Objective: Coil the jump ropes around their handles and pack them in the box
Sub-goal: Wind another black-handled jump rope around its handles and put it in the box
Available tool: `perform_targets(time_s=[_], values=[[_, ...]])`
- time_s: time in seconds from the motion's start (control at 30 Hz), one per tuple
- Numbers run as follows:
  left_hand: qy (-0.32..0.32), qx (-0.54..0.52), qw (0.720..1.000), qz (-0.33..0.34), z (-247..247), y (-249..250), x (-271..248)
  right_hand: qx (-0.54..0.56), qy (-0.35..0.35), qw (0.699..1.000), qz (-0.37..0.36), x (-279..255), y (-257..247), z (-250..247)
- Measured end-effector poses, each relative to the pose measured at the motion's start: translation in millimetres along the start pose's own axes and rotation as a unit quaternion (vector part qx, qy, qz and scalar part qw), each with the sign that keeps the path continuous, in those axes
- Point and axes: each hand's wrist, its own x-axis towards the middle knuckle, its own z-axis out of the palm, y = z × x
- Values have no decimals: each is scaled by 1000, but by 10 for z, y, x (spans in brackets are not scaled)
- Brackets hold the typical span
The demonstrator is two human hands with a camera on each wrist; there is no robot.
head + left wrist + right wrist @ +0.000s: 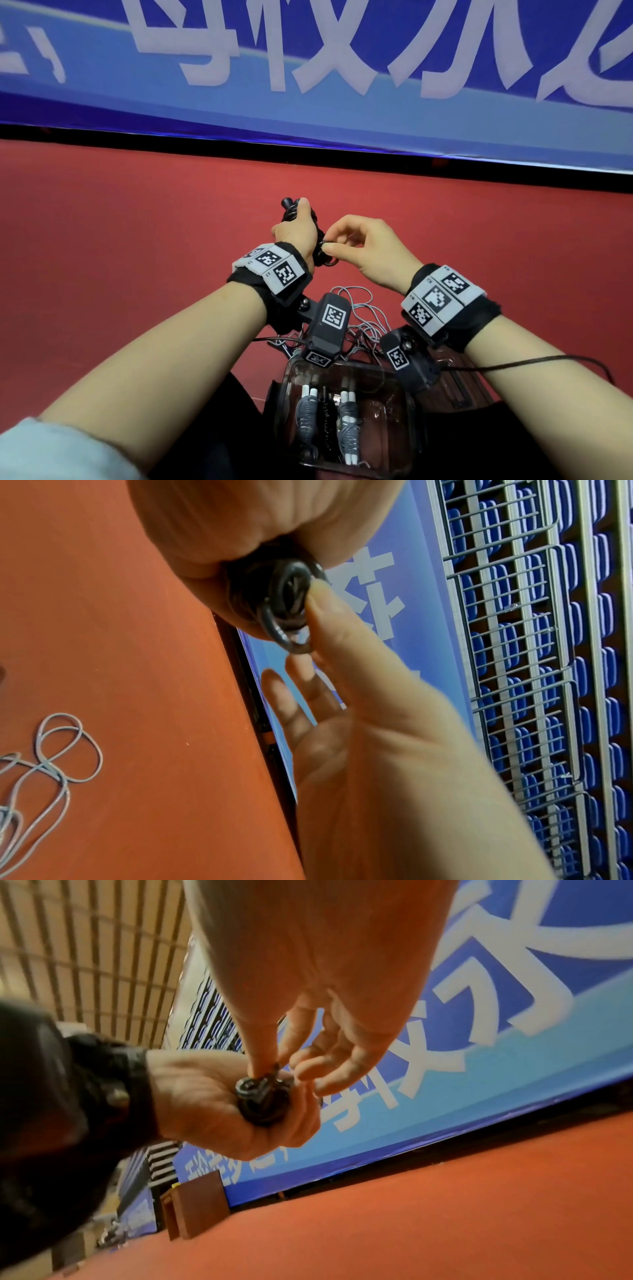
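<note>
Wristbands, both wrists: black, white tag-printed blocks on top, black camera below each; grey sleeve at left elbow.

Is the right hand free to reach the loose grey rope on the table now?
Probably not yet: the right hand pinches the black rope that the left hand holds; the grey rope lies uncovered.

Loose grey rope before box
</note>
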Motion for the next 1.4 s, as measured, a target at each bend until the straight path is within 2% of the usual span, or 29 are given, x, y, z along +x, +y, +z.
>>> perform_targets(time_s=[0.17, 0.33, 0.5, 0.67, 0.8, 1.07, 1.23, 1.4], values=[[-29, -9, 999, -21, 7, 21, 2, -4, -29, 999, -43, -17, 14, 20], [-46, 14, 999, -22, -31, 50, 36, -117, -12, 987, -114, -58, 23, 84], [-64, 21, 997, -44, -68, 50, 109, -133, -20, 982, -132, -76, 13, 99], [-70, 6, 997, -33, -46, 35, 68, -150, 6, 983, -107, -70, -17, 117], [-75, 13, 997, -30, -55, 61, 50, -126, 42, 985, -114, -50, -12, 108], [-72, -8, 997, -27, -78, 39, 80, -125, 64, 985, -98, -87, -30, 84], [-83, -48, 993, -65, -90, 44, 81, -203, 117, 960, -152, -73, -27, 160], [-61, -96, 989, -95, -152, 115, 77, -176, 88, 973, -120, -78, -107, 157]])
